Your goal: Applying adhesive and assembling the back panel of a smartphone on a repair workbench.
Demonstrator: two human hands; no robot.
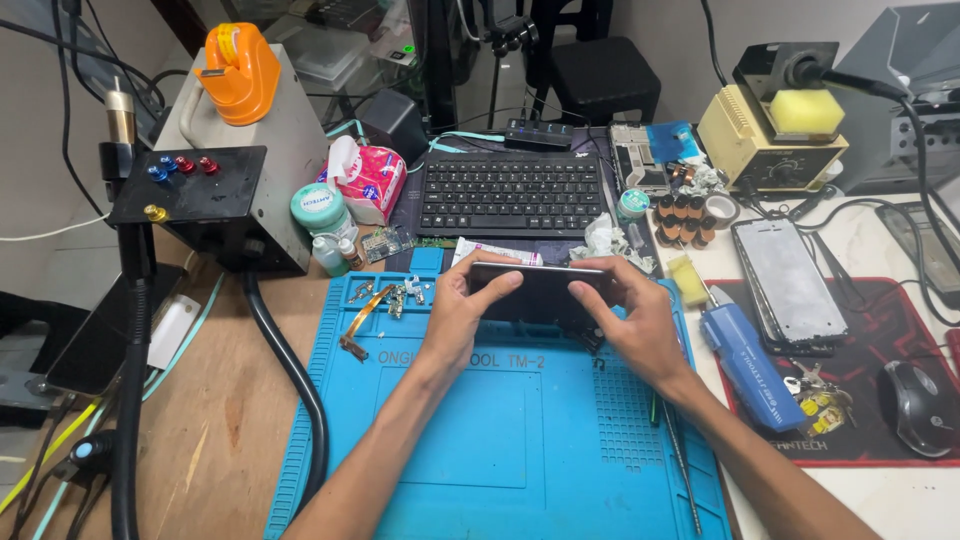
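Above the blue work mat (500, 440), the left hand (462, 312) and the right hand (632, 318) hold a dark phone (540, 292) between them. Each hand grips one short end of it, the fingers curled over the top edge and the thumb on the near face. The phone is lifted a little over the far part of the mat and tilted toward the person. Just left of the left hand, small metal parts and an orange flat cable (358, 322) lie on the mat. Near the right hand, a blue tool (748, 362) rests at the mat's right edge, and a second phone with a pale screen (790, 282) lies beyond it. Behind the held phone, a black keyboard (510, 192) stands on the tabletop (225, 420). Farther right, a black mouse (915, 405) sits on a red pad (880, 330).
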